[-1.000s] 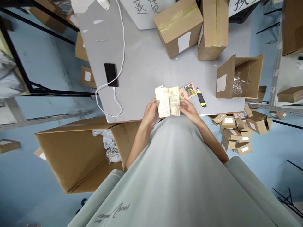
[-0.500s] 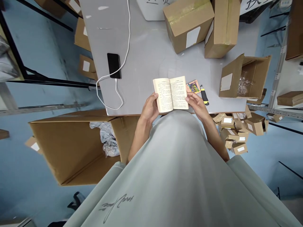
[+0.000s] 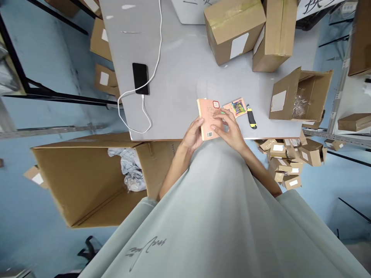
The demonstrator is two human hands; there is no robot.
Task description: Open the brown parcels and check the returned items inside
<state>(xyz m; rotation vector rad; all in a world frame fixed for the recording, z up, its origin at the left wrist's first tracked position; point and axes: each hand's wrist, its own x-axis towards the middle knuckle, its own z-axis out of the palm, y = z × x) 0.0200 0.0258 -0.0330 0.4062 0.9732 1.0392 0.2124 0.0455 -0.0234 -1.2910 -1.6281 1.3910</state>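
A small closed book [image 3: 207, 116] with a salmon-pink cover and a barcode is held over the table's front edge. My left hand [image 3: 193, 135] grips its left side, thumb along the edge. My right hand [image 3: 230, 131] is at the book's right side, with thumb and fingers on the cover. Just beyond that hand, a second pink book [image 3: 238, 107] with a colourful picture lies on the table, partly hidden by my fingers. To its right rests a black and yellow cutter [image 3: 251, 117].
On the grey table [image 3: 179, 69] are a black phone [image 3: 140, 78] with a white cable, two closed cartons [image 3: 234, 31] at the back and an open carton [image 3: 300, 94] at the right. A large open box [image 3: 87, 181] stands below left; several small boxes lie below right.
The book, open at printed pages before, is now closed with its pink cover showing. My right hand has moved left onto the cover, and my left hand has shifted slightly right.
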